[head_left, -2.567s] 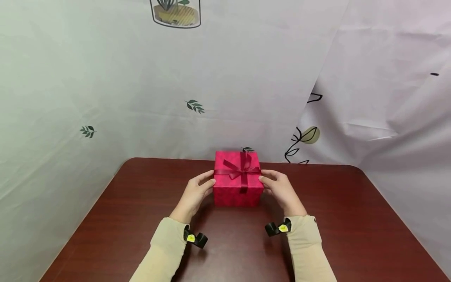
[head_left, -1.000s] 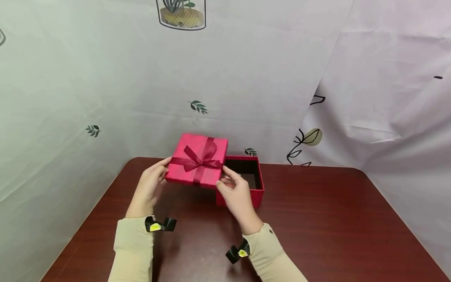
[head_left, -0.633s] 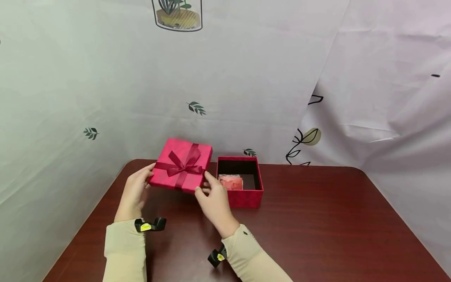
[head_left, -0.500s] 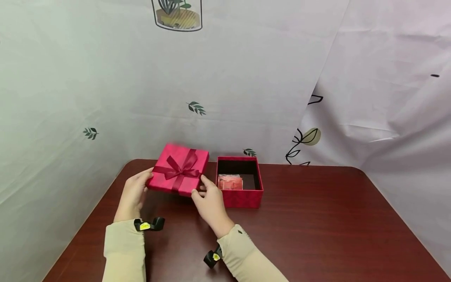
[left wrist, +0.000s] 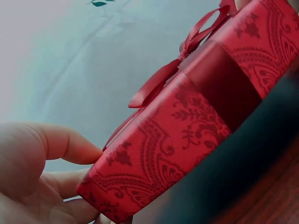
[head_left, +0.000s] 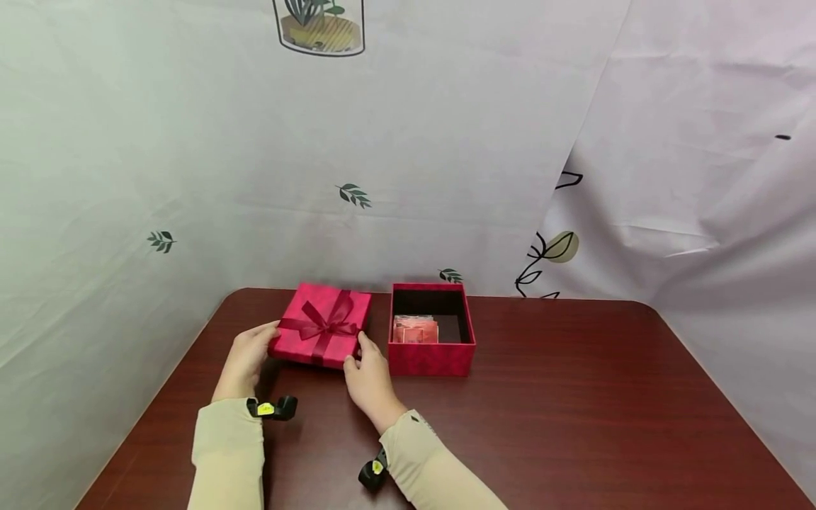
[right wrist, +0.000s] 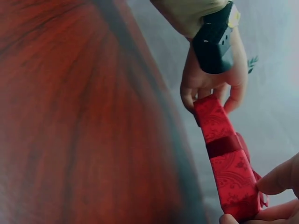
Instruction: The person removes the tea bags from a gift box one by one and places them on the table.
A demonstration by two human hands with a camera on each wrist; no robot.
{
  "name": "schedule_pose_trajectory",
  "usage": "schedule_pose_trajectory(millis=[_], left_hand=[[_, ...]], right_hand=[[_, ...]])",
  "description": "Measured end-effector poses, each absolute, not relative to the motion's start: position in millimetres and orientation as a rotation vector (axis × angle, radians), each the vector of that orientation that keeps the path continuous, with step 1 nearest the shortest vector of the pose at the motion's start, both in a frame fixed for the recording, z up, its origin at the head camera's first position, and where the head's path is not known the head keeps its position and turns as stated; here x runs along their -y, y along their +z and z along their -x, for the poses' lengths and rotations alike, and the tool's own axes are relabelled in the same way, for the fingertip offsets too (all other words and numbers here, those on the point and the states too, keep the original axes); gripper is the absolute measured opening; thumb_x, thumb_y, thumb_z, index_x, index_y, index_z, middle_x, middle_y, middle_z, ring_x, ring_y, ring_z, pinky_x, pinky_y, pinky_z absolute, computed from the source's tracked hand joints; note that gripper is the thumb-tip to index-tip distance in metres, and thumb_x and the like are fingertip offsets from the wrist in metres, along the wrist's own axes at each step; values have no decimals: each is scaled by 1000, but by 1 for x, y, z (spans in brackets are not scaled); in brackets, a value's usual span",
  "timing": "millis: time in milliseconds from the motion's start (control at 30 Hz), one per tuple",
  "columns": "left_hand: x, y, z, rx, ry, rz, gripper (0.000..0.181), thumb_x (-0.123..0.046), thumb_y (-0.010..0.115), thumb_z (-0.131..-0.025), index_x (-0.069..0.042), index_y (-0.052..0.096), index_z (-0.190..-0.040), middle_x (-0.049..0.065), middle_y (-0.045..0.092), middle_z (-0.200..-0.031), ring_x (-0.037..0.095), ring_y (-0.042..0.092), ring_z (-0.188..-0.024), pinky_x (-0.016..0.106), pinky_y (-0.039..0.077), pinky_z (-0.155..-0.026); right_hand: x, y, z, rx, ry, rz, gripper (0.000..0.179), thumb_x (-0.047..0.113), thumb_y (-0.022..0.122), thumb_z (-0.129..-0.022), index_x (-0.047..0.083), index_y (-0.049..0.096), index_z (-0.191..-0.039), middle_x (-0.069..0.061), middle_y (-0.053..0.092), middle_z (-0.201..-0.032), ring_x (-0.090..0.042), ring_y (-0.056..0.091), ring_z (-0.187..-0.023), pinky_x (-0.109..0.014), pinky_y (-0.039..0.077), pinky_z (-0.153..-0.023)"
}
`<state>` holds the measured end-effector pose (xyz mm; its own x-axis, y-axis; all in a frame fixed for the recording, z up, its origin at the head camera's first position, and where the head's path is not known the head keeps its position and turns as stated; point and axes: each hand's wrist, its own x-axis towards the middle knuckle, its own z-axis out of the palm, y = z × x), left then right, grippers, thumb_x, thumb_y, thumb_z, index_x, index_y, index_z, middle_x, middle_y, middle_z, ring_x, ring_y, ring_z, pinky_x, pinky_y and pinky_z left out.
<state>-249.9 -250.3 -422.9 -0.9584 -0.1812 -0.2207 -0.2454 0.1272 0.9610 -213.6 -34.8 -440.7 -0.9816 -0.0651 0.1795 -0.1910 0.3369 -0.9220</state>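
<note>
A red patterned gift box lid (head_left: 302, 343) with a dark red ribbon bow (head_left: 326, 322) is held between both hands, low over the left part of the table. My left hand (head_left: 245, 358) grips its left edge, with the thumb on the near side and fingers reaching under the corner in the left wrist view. My right hand (head_left: 371, 382) pinches the right edge near the front corner. To the right, the uncovered box base (head_left: 430, 360) stands upright. Inside its dark interior, on the left, sit small reddish-orange packets (head_left: 416, 330) in clear wrapping.
The brown wooden table (head_left: 574, 404) has rounded far corners and reaches back to a pale printed curtain (head_left: 446, 142). A black camera band (head_left: 273, 408) sits on the left wrist, another band (head_left: 372, 473) on the right.
Both hands lifted the lid off the box, carried it left, and lowered it toward the table. The base stayed in place, and its inside now shows.
</note>
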Motion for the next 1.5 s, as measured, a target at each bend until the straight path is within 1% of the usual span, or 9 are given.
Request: schedule_pose_trajectory(millis=[67, 167, 233, 300, 467, 567, 833, 1133, 1500], left_hand=[[250, -425, 250, -2326, 1963, 428, 53, -12, 38, -104, 5, 34, -154, 25, 28, -161, 30, 32, -144, 25, 42, -103], [249, -427, 252, -2328, 1928, 388, 53, -10, 38, -105, 6, 30, -155, 27, 23, -163, 33, 26, -148, 43, 31, -118], [249, -427, 253, -2329, 1915, 360, 53, -9, 38, -106, 8, 28, -155, 29, 20, -163, 36, 22, -150, 51, 24, -121], [249, -428, 253, -2332, 1902, 347, 52, -8, 38, -106, 9, 27, -155, 30, 19, -163, 38, 21, -150, 54, 21, -122], [245, -430, 254, -2360, 1857, 354, 52, -8, 37, -107, 10, 27, -154, 32, 20, -161, 38, 26, -147, 53, 26, -120], [243, -432, 255, -2394, 1826, 364, 52, -7, 37, -107, 11, 28, -154, 33, 23, -160, 38, 30, -144, 51, 30, -118], [241, -435, 256, -2486, 1726, 388, 50, -7, 38, -105, 12, 33, -152, 34, 23, -159, 44, 18, -150, 55, 23, -120], [236, -439, 254, -2508, 1751, 383, 50, -5, 36, -105, 13, 33, -151, 35, 27, -157, 43, 25, -147, 54, 27, -119], [238, -438, 255, -2596, 1652, 334, 52, -6, 37, -105, 11, 28, -154, 35, 29, -156, 45, 29, -146, 57, 28, -118]], right_hand=[[36, -445, 216, 2473, 1749, -210, 51, -2, 55, -96, -13, 45, -145, -31, 53, -140, -32, 68, -110, -41, 57, -91], [37, -451, 219, 2459, 1797, -171, 53, -4, 54, -96, -13, 43, -146, -32, 52, -141, -33, 63, -117, -44, 55, -95], [37, -454, 221, 2452, 1814, -159, 53, -5, 53, -95, -13, 42, -146, -33, 52, -141, -34, 60, -121, -46, 54, -97], [37, -456, 222, 2452, 1817, -151, 53, -6, 53, -95, -13, 41, -147, -32, 51, -142, -31, 60, -119, -45, 53, -98], [40, -460, 227, 2470, 1751, -128, 53, -6, 51, -96, -11, 42, -148, -29, 51, -145, -33, 56, -126, -49, 46, -107], [41, -460, 229, 2487, 1721, -109, 52, -5, 51, -97, -9, 42, -148, -27, 50, -147, -39, 48, -136, -51, 40, -112], [41, -457, 230, 2540, 1694, -100, 51, -2, 50, -99, -8, 42, -149, -27, 50, -147, -38, 48, -137, -51, 40, -112], [39, -458, 232, 2556, 1648, -163, 50, -5, 52, -98, -11, 44, -146, -29, 51, -145, -41, 50, -135, -52, 41, -111], [38, -455, 232, 2601, 1727, -195, 56, 3, 55, -98, -8, 39, -151, -27, 38, -155, -40, 37, -144, -52, 34, -117]])
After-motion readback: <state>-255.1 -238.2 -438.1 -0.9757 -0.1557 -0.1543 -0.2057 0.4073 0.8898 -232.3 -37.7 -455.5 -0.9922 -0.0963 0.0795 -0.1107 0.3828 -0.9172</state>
